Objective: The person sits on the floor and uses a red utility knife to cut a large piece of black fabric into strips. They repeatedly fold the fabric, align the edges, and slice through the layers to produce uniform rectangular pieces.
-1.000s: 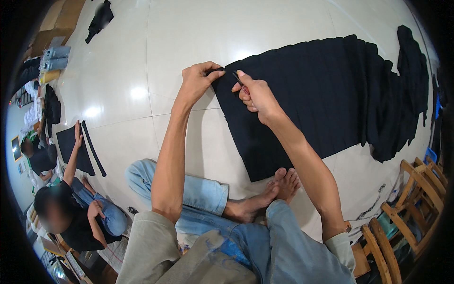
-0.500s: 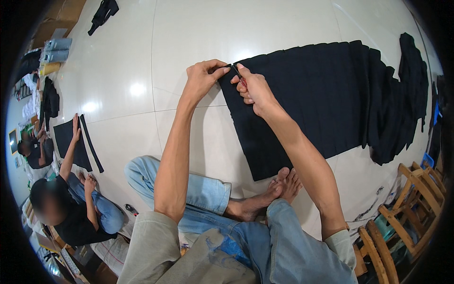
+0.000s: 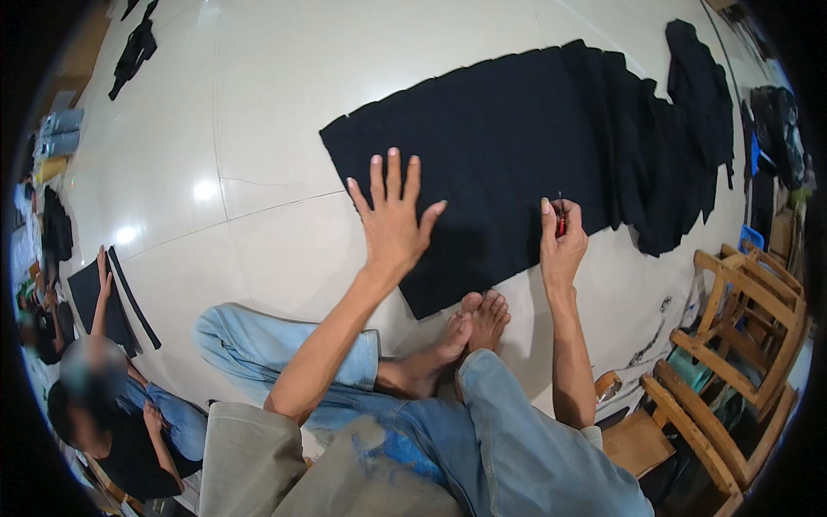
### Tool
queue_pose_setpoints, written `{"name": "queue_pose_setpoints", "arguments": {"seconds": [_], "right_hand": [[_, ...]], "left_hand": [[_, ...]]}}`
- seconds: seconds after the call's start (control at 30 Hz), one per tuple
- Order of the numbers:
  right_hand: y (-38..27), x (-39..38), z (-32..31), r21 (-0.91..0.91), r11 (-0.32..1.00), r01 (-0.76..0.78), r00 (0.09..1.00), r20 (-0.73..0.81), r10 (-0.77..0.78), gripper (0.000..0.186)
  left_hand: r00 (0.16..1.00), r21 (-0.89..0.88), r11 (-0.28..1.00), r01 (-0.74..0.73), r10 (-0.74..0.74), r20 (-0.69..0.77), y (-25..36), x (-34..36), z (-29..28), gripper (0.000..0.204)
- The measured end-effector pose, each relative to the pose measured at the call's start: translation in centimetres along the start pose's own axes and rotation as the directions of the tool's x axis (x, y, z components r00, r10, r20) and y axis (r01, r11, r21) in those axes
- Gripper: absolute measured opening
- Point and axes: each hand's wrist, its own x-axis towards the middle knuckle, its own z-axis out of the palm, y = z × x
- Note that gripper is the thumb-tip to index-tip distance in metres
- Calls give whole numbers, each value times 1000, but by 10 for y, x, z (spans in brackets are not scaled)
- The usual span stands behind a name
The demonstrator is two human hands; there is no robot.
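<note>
A long black cloth [image 3: 491, 164] with a notched far edge lies on the floor in front of me. It is smooth at the left and bunched into folds at the right. My left hand [image 3: 394, 222] is open, palm down with fingers spread, over the cloth's left part; whether it presses on it I cannot tell. At the near edge, my right hand [image 3: 564, 246] is closed round small red-handled thread snips [image 3: 562, 222], their thin tip pointing away from me.
Wooden stools [image 3: 745, 319] stand at the right. My bare feet [image 3: 469, 332] are close to the cloth's near corner. At the left a co-worker [image 3: 95, 431] sits by another black cloth piece [image 3: 96, 297] and a narrow strip [image 3: 133, 297]. Black scraps [image 3: 133, 56] lie at the far left.
My left hand has let go of the cloth's far left corner, come nearer and spread open. The right hand has moved right and nearer with the snips, away from that corner.
</note>
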Motion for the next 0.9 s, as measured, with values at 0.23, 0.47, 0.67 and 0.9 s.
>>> {"name": "queue_pose_setpoints", "arguments": {"seconds": [0.23,0.47,0.67,0.9], "right_hand": [[42,69,15,-350,907,233,957,-85,-278,24],[6,96,19,-103,991,80,997,-7,-82,42],[-26,-65,10,379,600,-705,665,649,371,63],[-52,-102,28,387,393,-834,493,842,218,45]], "left_hand": [[959,137,960,-244,260,-116,-35,100,21,66],[901,-432,901,50,-227,-370,4,68,-15,55],[806,-539,659,525,-588,66,40,-64,-9,47],[828,-811,359,462,-502,250,31,-54,3,26]]}}
